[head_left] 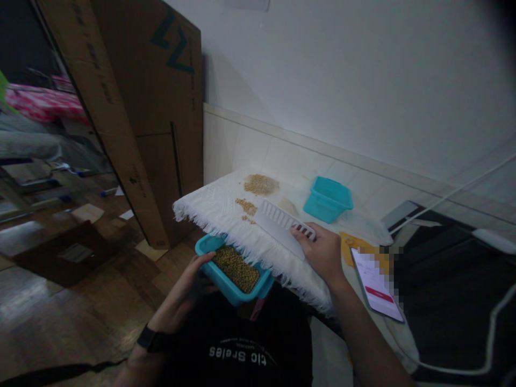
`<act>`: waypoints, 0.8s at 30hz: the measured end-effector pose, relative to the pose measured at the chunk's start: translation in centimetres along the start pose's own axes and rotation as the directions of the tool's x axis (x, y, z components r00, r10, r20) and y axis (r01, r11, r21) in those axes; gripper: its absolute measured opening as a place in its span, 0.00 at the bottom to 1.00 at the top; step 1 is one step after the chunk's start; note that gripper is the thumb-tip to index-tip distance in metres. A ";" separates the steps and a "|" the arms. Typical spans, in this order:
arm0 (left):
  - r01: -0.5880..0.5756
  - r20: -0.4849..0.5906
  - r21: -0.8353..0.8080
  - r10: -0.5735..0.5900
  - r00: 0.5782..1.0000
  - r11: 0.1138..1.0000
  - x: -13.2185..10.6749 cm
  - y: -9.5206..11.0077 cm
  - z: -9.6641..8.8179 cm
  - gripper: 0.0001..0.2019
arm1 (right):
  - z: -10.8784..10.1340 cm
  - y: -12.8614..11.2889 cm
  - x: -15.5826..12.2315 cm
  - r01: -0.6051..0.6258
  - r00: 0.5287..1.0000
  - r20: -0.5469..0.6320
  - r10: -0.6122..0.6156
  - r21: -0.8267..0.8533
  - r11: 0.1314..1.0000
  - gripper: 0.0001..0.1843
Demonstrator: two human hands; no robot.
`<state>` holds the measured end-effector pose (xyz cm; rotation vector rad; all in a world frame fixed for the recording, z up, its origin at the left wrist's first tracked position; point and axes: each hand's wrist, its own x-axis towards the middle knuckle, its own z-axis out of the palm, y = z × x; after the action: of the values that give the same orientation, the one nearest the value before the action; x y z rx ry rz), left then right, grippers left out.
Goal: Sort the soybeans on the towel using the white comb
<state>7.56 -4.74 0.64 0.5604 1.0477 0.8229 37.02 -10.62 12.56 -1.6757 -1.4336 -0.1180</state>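
My left hand [197, 271] grips the left rim of a blue plastic tub [231, 293], thumb over the edge. Greenish beans [236, 269] fill much of this tub, which sits just below the fringed edge of a white cloth [213, 199]. In my right hand [322, 250] is a white slotted plastic plate [278, 223], tilted low over the cloth. Its far end is close to a small scatter of yellowish beans [246, 207]; whether it touches them I cannot tell. A larger pile of yellowish beans [260, 184] lies farther back, and a small pale heap [288, 206] is partly behind the plate.
A second blue tub [328, 199] stands at the back of the cloth near the wall. To the right lie a phone [374, 285], an orange-yellow item [347, 247] and a white cable [451, 371]. A tall cardboard box [161, 107] rises on the left.
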 end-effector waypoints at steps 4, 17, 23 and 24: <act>-0.003 0.003 -0.011 0.003 1.000 1.000 -0.2 0.1 0.0 0.34 | 0.4 0.3 0.1 0.001 1.000 0.002 -0.001 -0.010 1.000 0.18; 0.002 0.005 -0.025 -0.002 1.000 1.000 -0.7 0.6 0.4 0.36 | 0.5 0.0 -0.1 -0.024 0.999 0.028 0.023 0.025 0.999 0.18; -0.003 0.009 -0.016 0.003 1.000 1.000 -0.4 0.4 0.2 0.38 | 0.8 -0.4 -0.1 -0.017 0.998 0.062 0.015 0.046 0.999 0.18; -0.005 0.008 -0.017 0.005 1.000 1.000 -0.4 0.4 0.2 0.39 | 0.8 -0.4 -0.1 -0.015 0.998 0.068 0.011 0.053 0.998 0.18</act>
<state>7.49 -4.86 1.19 0.5511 1.0314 0.8324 36.23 -10.19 12.25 -1.6585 -1.4631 -0.0159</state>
